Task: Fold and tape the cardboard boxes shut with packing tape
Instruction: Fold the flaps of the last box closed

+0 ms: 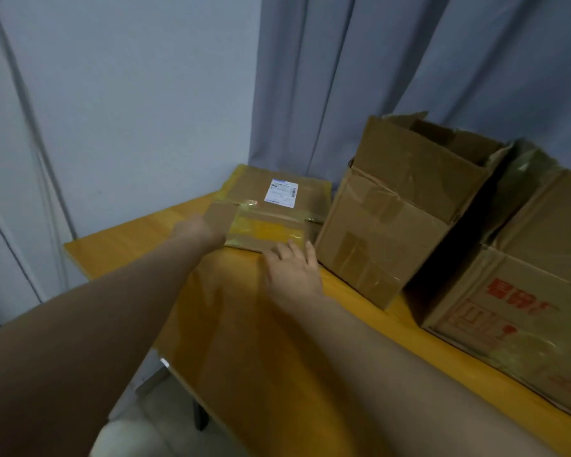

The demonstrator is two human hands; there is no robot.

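A small flat cardboard box, wrapped in yellowish tape, lies at the far corner of the yellow table. It rests partly on a larger flat box that carries a white shipping label. My left hand is at the small box's left end; its fingers are hidden and blurred. My right hand lies with straight fingers on the table, fingertips touching the small box's near edge. No tape roll is in view.
A tall cardboard box with raised, torn flaps stands just right of my right hand. Another box with red print stands at the right edge. A wall and grey curtains are behind the table. The table's left edge drops to the floor.
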